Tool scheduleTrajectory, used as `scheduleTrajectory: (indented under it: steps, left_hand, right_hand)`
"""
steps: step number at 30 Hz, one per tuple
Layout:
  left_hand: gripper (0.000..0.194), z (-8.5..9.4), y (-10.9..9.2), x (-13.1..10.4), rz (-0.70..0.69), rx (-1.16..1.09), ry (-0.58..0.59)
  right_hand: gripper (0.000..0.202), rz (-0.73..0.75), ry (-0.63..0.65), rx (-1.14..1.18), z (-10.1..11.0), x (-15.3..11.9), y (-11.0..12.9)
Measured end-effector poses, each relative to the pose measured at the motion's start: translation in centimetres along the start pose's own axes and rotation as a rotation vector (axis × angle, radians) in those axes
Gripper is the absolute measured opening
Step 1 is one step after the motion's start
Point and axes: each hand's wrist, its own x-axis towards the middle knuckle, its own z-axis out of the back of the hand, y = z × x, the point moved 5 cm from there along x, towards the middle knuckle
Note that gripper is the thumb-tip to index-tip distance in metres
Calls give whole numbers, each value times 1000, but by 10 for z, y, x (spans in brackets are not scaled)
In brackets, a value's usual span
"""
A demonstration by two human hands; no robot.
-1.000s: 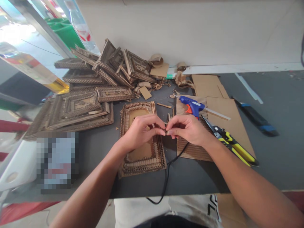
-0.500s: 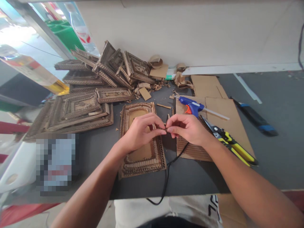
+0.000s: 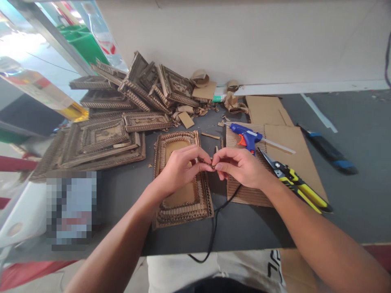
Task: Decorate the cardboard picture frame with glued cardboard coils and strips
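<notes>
My left hand (image 3: 188, 166) and my right hand (image 3: 236, 165) meet fingertip to fingertip, both pinched on a small strip of brown cardboard (image 3: 212, 164). Most of that strip is hidden by the fingers. Below my left hand lies a rectangular cardboard frame (image 3: 183, 213) with corrugated, layered borders. Under my right hand is a sheet of corrugated cardboard (image 3: 247, 195). A blue glue gun (image 3: 247, 135) with an orange trigger rests on the sheet, just beyond the right hand. Yellow-and-black snips (image 3: 295, 181) lie beside the right wrist.
Finished-looking cardboard frames (image 3: 105, 138) are piled at the back left, near cardboard scraps (image 3: 186, 119). A black-and-blue utility knife (image 3: 330, 150) lies at the right. A black cable (image 3: 215, 228) runs over the table's front edge. A bottle (image 3: 39, 87) stands at the left.
Almost nothing differs. Both hands keep their pinch in the same place, with only a slight shift of the right fingers.
</notes>
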Motion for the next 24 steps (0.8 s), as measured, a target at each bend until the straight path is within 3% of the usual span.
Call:
scheduleTrajectory:
  steps: [13, 24]
  left_hand:
    - [15, -3, -1, -1, 34, 25, -31]
    - [11, -2, 1, -1, 62, -66, 14]
  right_hand:
    - [15, 50, -6, -91, 1, -2, 4]
    - [15, 45, -20, -82, 4, -2, 2]
